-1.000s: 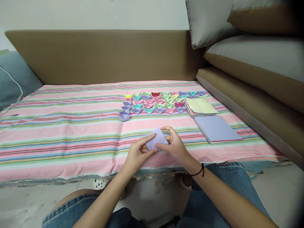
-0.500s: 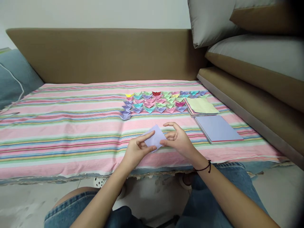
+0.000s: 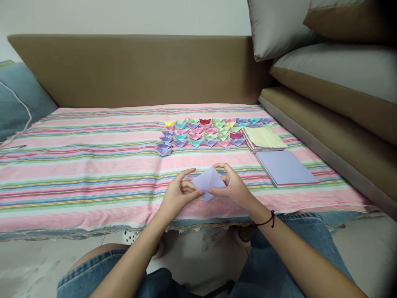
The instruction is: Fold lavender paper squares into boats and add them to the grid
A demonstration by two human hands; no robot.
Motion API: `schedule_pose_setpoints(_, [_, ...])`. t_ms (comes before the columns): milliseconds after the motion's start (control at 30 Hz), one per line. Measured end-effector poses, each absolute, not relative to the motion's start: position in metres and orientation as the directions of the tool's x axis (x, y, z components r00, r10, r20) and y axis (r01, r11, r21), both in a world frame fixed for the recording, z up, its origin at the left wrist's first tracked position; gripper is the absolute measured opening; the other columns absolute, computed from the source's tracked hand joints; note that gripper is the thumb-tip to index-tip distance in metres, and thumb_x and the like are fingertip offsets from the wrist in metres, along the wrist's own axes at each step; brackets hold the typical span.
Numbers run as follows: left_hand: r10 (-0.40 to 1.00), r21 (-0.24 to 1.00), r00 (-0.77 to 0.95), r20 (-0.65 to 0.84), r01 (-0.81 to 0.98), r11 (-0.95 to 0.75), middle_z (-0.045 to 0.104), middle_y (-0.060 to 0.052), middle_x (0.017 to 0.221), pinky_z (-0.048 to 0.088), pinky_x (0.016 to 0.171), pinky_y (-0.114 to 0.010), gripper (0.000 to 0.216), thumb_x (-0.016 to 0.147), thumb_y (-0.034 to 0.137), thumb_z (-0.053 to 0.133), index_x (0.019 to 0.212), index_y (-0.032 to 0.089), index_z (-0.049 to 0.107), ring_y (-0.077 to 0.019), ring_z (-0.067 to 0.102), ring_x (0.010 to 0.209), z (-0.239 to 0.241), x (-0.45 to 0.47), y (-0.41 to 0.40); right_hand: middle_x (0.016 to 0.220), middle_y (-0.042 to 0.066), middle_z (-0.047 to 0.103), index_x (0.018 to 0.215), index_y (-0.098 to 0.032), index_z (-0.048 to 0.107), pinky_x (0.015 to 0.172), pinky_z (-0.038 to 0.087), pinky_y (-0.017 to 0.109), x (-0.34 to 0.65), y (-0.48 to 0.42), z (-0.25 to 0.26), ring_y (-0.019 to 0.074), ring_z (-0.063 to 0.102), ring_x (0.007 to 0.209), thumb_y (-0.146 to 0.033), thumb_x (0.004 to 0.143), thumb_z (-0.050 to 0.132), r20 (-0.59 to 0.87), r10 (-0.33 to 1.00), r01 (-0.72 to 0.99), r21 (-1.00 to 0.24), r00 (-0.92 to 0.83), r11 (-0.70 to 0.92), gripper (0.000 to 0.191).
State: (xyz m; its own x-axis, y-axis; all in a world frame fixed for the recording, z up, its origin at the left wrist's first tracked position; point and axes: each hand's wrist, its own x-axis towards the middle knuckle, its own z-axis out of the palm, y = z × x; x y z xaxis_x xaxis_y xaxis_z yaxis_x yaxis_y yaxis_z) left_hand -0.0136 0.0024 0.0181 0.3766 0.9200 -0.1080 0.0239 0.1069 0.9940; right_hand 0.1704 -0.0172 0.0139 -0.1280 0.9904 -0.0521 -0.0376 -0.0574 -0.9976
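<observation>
A folded sheet of lilac origami paper, diamond-shaped with a crease down its middle, is held up between both hands above the striped cloth. My left hand pinches its lower left side with the thumb in front, while the index finger is lifted off. On the other side, my right hand grips the paper, thumb on the front near the bottom and index finger at the top corner. Beyond the hands, several rows of small folded paper boats in many colours lie on the cloth.
A pink striped cloth covers the seat. To the right lie a stack of lilac-topped paper and a pile with a yellow sheet on top. Stacked cushions rise at the right; a brown backrest stands behind.
The paper has turned and shifted slightly right, its crease now facing me. My right index finger has come onto its top corner; my left index finger has lifted away.
</observation>
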Motion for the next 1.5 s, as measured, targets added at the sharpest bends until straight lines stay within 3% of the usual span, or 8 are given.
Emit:
schedule_pose_setpoints(300, [0.947, 0.971, 0.264, -0.183, -0.103, 0.216, 0.063, 0.005, 0.049, 0.052, 0.058, -0.024, 0.067, 0.053, 0.026, 0.082, 0.109, 0.014, 0.047, -0.0144, 0.064, 0.051, 0.016, -0.007, -0.001, 0.070, -0.002, 0.068, 0.111, -0.023, 0.036, 0.060, 0.049, 0.027, 0.155, -0.021, 0.008, 0.0159, 0.065, 0.062, -0.022, 0.056, 0.078, -0.094, 0.994, -0.254, -0.961, -0.062, -0.107, 0.069])
schedule_pose_setpoints(633, [0.978, 0.969, 0.175, -0.116, -0.197, 0.150, 0.063, 0.007, 0.055, 0.053, 0.065, -0.024, 0.050, 0.058, 0.023, 0.079, 0.096, 0.018, 0.047, -0.0109, 0.063, 0.055, 0.024, -0.023, 0.009, 0.068, -0.002, 0.069, 0.098, -0.025, 0.035, 0.056, 0.046, 0.025, 0.158, -0.016, 0.014, 0.0163, 0.064, 0.059, -0.020, 0.055, 0.078, -0.100, 0.992, -0.251, -0.961, -0.081, -0.117, 0.061])
schedule_pose_setpoints(900, [0.875, 0.961, 0.448, -0.184, -0.107, 0.256, 0.064, 0.004, 0.067, 0.048, 0.071, -0.025, 0.044, 0.061, 0.018, 0.077, 0.098, 0.018, 0.053, -0.0120, 0.063, 0.067, 0.024, -0.019, 0.000, 0.070, -0.005, 0.065, 0.098, -0.024, 0.038, 0.067, 0.047, 0.026, 0.162, -0.016, 0.012, 0.0133, 0.062, 0.067, -0.022, 0.060, 0.074, -0.068, 0.994, -0.322, -0.946, 0.087, -0.037, 0.052])
schedule_pose_setpoints(1000, [0.773, 0.953, 0.581, -0.256, 0.020, 0.301, 0.068, -0.003, 0.086, 0.047, 0.076, -0.028, 0.044, 0.061, 0.022, 0.077, 0.101, 0.016, 0.058, -0.0171, 0.063, 0.083, 0.027, -0.018, -0.004, 0.071, -0.004, 0.064, 0.103, -0.025, 0.037, 0.064, 0.048, 0.028, 0.168, -0.015, 0.012, 0.0142, 0.061, 0.065, -0.023, 0.062, 0.073, -0.054, 0.998, -0.280, -0.959, 0.037, -0.041, 0.055])
schedule_pose_setpoints(1100, [0.804, 0.966, 0.546, -0.237, 0.046, 0.254, 0.065, -0.005, 0.097, 0.045, 0.077, -0.029, 0.043, 0.065, 0.028, 0.074, 0.103, 0.017, 0.057, -0.0188, 0.061, 0.090, 0.030, -0.019, -0.004, 0.073, -0.004, 0.063, 0.107, -0.025, 0.036, 0.061, 0.047, 0.027, 0.177, -0.013, 0.012, 0.0130, 0.060, 0.062, -0.021, 0.064, 0.071, -0.031, 0.998, -0.135, -0.990, -0.061, -0.039, 0.055])
schedule_pose_setpoints(1267, [0.842, 0.974, 0.501, -0.203, 0.016, 0.225, 0.059, 0.003, 0.076, 0.040, 0.057, -0.020, 0.040, 0.067, 0.029, 0.072, 0.101, 0.019, 0.052, -0.0079, 0.054, 0.061, 0.023, -0.018, 0.000, 0.077, -0.002, 0.063, 0.114, -0.025, 0.037, 0.059, 0.043, 0.024, 0.184, -0.014, 0.008, 0.0111, 0.058, 0.063, -0.019, 0.070, 0.066, 0.006, 0.978, 0.071, -0.997, -0.207, 0.021, 0.053])
schedule_pose_setpoints(1367, [0.890, 0.990, 0.438, -0.127, -0.001, 0.142, 0.052, 0.009, 0.065, 0.033, 0.049, -0.017, 0.043, 0.063, 0.024, 0.074, 0.096, 0.022, 0.046, -0.0036, 0.043, 0.047, 0.013, -0.016, 0.002, 0.078, -0.002, 0.063, 0.114, -0.025, 0.038, 0.062, 0.045, 0.024, 0.183, -0.013, 0.004, 0.0112, 0.059, 0.065, -0.021, 0.070, 0.067, -0.010, 0.980, 0.031, -1.000, -0.198, -0.004, 0.052])
schedule_pose_setpoints(1500, [0.934, 0.998, 0.354, -0.053, -0.015, 0.062, 0.053, 0.007, 0.071, 0.034, 0.050, -0.018, 0.031, 0.064, 0.022, 0.070, 0.080, 0.020, 0.044, -0.0052, 0.047, 0.051, 0.004, -0.014, 0.003, 0.075, -0.003, 0.062, 0.109, -0.026, 0.038, 0.059, 0.047, 0.024, 0.179, -0.010, -0.002, 0.0134, 0.063, 0.065, -0.023, 0.065, 0.072, -0.083, 0.986, -0.070, -0.993, -0.143, -0.094, 0.056])
